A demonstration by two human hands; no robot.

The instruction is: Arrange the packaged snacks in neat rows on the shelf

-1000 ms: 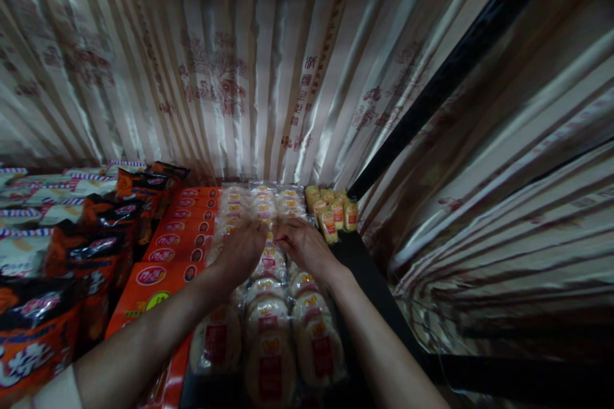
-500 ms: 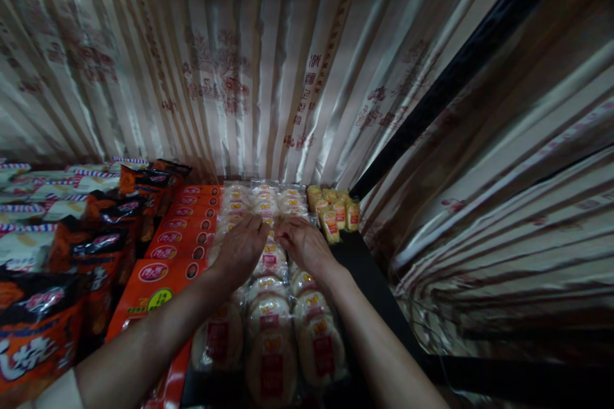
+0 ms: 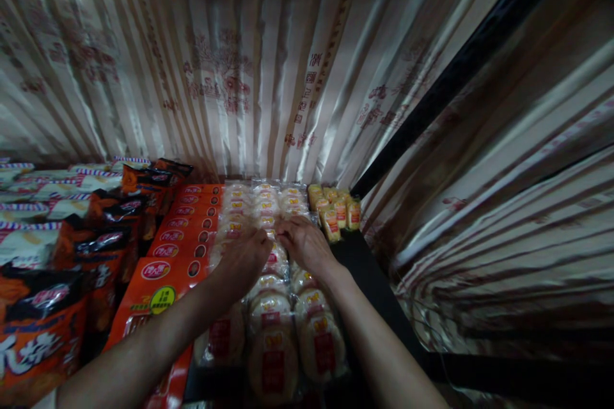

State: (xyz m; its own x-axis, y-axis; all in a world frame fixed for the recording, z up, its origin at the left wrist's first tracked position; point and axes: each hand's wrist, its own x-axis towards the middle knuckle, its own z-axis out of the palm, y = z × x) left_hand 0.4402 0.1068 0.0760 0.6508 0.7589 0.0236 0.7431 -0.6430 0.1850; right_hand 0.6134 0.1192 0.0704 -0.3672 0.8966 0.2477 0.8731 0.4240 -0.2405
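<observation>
Clear-wrapped round flat cakes with red labels stand overlapped in three rows on a black surface. Over the middle row, my left hand [image 3: 245, 257] is closed, its fingers curled down at the left edge of a wrapped cake [image 3: 274, 257]. Facing it, my right hand [image 3: 304, 244] pinches at the right side of the same row, fingers bent. The fingertips of both hands nearly meet, and their exact contact on the wrapper is hard to see. Closer to me in that row is another wrapped cake [image 3: 272, 358], with one [image 3: 322, 345] to its right.
Left of the cakes lie overlapped orange-red packs [image 3: 160, 268], then black-and-orange snack bags [image 3: 41, 326] and white bags [image 3: 29, 246]. Small yellow packets [image 3: 339, 212] stand at the back right. A pleated curtain [image 3: 268, 77] hangs behind; a dark post [image 3: 460, 70] slants at right.
My left hand has shifted slightly down and to the right, nearer to me. My right hand stays almost in place over the middle row.
</observation>
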